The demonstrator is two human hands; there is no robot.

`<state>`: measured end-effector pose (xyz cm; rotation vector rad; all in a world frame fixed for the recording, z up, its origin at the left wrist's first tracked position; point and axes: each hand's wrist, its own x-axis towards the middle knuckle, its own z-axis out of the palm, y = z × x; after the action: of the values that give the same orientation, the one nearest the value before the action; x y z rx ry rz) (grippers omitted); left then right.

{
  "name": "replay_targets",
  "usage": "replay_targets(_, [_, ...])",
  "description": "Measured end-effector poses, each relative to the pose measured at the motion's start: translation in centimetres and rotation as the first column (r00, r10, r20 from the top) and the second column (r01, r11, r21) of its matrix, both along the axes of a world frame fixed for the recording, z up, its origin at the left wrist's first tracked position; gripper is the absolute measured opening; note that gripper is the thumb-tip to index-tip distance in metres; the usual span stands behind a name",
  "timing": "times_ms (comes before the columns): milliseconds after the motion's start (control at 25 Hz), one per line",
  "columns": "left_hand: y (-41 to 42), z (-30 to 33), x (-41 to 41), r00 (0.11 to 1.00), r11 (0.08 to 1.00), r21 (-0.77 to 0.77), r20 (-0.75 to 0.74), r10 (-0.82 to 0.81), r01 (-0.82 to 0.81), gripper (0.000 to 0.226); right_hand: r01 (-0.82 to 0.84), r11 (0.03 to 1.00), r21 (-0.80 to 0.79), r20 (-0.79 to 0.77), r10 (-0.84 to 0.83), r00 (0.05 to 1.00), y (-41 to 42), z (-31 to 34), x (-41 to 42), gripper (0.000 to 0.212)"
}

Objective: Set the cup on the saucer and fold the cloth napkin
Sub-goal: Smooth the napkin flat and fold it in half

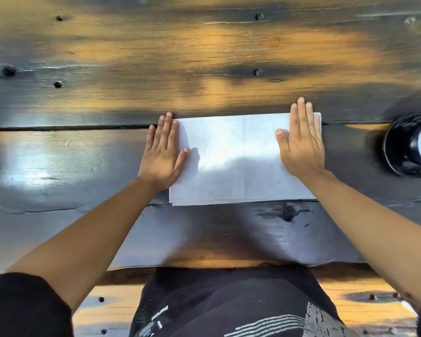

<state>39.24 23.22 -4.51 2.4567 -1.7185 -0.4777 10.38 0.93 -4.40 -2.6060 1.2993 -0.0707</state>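
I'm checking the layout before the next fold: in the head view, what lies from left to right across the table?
Left hand flat at the napkin's left edge → white cloth napkin → right hand flat on its right end → black cup at the frame's right edge.

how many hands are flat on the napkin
2. The left hand lies over the napkin at its left edge, partly on the table; the right hand presses its right end, fingers spread flat.

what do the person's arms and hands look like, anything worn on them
Both forearms are bare up to short black sleeves at the bottom corners of the view. The left hand and right hand are bare too: no gloves, rings, watch or wristbands show. Fingernails look short and unpainted.
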Motion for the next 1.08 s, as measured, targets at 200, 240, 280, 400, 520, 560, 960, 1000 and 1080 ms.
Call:
replay_targets(200, [4.2,1.1,-3.7,0.994,0.991,-0.092,0.070,-0.086,0.093,0.065,-0.156,0.979,0.128,0.092,0.145,0.985,10.0,1.8,7.4,0.066])
replay_targets(240, [5.3,0.9,-4.5,0.993,0.992,-0.067,0.059,-0.106,0.109,0.066,-0.206,0.964,0.169,0.094,0.193,0.977,12.6,2.1,9.1,0.066])
replay_targets(280, [6.2,0.5,-4.8,0.992,0.992,-0.043,0.046,-0.115,0.117,0.067,-0.250,0.948,0.197,0.093,0.236,0.967,15.0,2.3,10.7,0.066])
replay_targets(400, [6.9,-0.5,-4.5,0.996,0.995,0.037,0.026,-0.091,0.090,0.074,-0.304,0.929,0.211,0.067,0.296,0.953,19.6,2.0,13.7,0.065])
replay_targets(520, [6.9,-0.7,-4.9,0.992,0.995,0.044,0.085,-0.098,0.094,0.073,-0.265,0.944,0.195,-0.025,0.275,0.961,19.6,1.0,13.2,0.065])
replay_targets(560, [6.9,-0.7,-5.0,0.989,0.994,0.043,0.105,-0.102,0.098,0.071,-0.272,0.946,0.180,-0.051,0.285,0.957,19.1,0.8,12.4,0.065])
replay_targets(960, [6.8,-0.5,-5.0,0.986,0.991,0.087,0.125,-0.112,0.101,0.070,-0.127,0.989,0.079,-0.231,0.142,0.963,6.9,0.2,-5.1,0.079])
replay_targets(1000, [6.8,-0.5,-5.0,0.986,0.991,0.089,0.126,-0.111,0.100,0.070,-0.111,0.989,0.094,-0.253,0.131,0.959,5.9,0.4,-6.4,0.080])
replay_targets(1080, [6.7,-0.4,-5.0,0.987,0.992,0.086,0.122,-0.108,0.098,0.070,-0.097,0.989,0.111,-0.278,0.125,0.952,4.9,0.6,-7.7,0.080])
